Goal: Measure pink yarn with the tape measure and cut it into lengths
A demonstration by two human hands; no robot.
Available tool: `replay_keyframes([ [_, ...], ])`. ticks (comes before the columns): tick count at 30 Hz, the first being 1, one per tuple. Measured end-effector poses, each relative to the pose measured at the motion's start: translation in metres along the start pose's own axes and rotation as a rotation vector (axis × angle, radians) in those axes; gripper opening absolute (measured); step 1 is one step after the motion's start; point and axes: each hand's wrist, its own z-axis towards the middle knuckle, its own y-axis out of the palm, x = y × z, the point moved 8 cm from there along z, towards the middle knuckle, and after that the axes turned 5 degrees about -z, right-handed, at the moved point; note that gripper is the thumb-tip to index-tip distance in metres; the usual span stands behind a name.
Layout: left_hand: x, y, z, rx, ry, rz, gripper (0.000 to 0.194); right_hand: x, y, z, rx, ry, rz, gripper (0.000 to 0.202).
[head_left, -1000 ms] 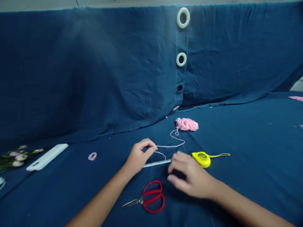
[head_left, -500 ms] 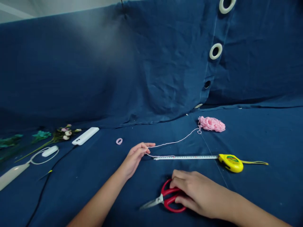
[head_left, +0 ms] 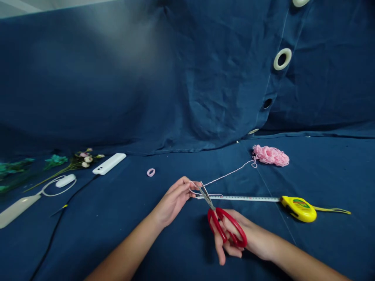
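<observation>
Pinching the pink strand [head_left: 228, 175] between thumb and fingers, left hand [head_left: 175, 201] has its fingertips closed on it near the blades, probably to steady it there. Right hand [head_left: 229, 225] is clamped on the red-handled scissors [head_left: 215, 212], fingers in and around the loops, tips aimed at the left fingertips; blades slightly apart, likely for control at close range. Can't tell if the strand sits between them. Free end lies along the tape blade [head_left: 249, 198], presumably for a length reference. Blade is out and flat, yellow case [head_left: 301, 208] off to the right. Pink yarn bundle [head_left: 271, 155] sits beyond the tape, strand running back to it with some slack. Small pink ring [head_left: 148, 173] lies apart, beyond the left hand, on the blue cloth [head_left: 164, 253].
</observation>
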Motion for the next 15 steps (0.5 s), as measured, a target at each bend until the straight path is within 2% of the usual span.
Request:
replay_keyframes([
  [4, 0.005, 0.008, -0.002, -0.010, 0.008, 0.034, 0.019, 0.006, -0.004, -0.002, 0.026, 0.071, -0.011, 0.065],
  [9, 0.007, 0.017, -0.005, -0.021, 0.020, 0.048, 0.019, 0.007, -0.003, -0.002, -0.025, 0.090, -0.016, 0.070],
  [15, 0.003, 0.009, -0.004, 0.042, 0.023, 0.007, 0.020, 0.000, 0.001, -0.006, -0.010, 0.092, -0.078, 0.062],
])
